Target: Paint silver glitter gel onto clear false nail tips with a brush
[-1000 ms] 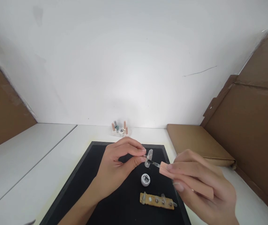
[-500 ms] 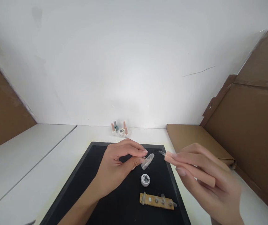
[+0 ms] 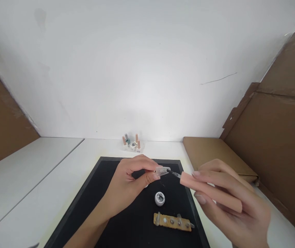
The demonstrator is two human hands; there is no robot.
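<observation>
My left hand point(image 3: 130, 184) pinches a clear nail tip point(image 3: 162, 171) between thumb and fingers above the black mat point(image 3: 126, 220). In my right hand point(image 3: 232, 199) is a brush with a thick pink handle point(image 3: 209, 191). Its dark bristles point(image 3: 172, 172) point left and meet the right end of the nail tip. Below the tip, a small round jar point(image 3: 159, 198) stands on the mat. Nearer the front lies a tan strip point(image 3: 172, 222) bearing several small clear tips and round spots.
A clear holder point(image 3: 133, 148) with several small bottles stands at the back by the white wall point(image 3: 142, 69). A flat cardboard box point(image 3: 209, 148) lies at the back right. Upright cardboard point(image 3: 278, 131) borders the right side, and more cardboard point(image 3: 2, 117) the left.
The nail tip has turned from slanted to nearly level. The brush bristles, apart from the tip before, now reach its right end. The pink handle has shifted slightly downward.
</observation>
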